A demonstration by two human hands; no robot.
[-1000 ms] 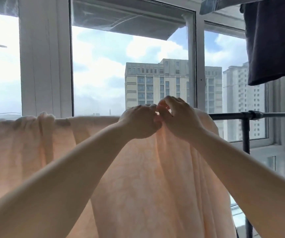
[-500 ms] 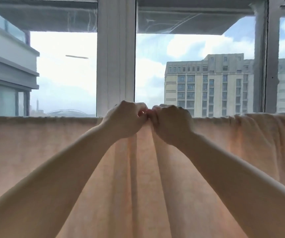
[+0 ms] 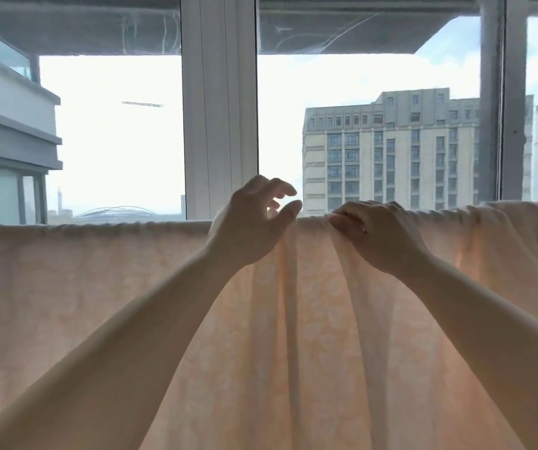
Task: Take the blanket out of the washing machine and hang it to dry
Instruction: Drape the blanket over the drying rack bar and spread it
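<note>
The blanket (image 3: 99, 287) is pale peach and hangs over a horizontal support that the cloth hides completely. Its folded top edge runs from the left edge of the view to the right edge, just below the window sills, and the cloth falls down out of the bottom of the view. Light from the window shines through it. Near the middle, below the two hands, the cloth gathers into several vertical folds; to the left it hangs flatter.

The left hand (image 3: 249, 227) is raised at the top edge of the blanket, near the middle. Its fingers are relaxed and a little curved, with a gap between thumb and fingers, and they hold nothing. I cannot tell if the palm touches the cloth.

The right hand (image 3: 371, 235) is just beside it, to the right. Its fingers are curled over the top edge and they grip a bunch of the cloth there.

Behind the blanket stands a white window frame (image 3: 219, 108). Through the glass a tall beige building (image 3: 390, 151) is visible at the right.
</note>
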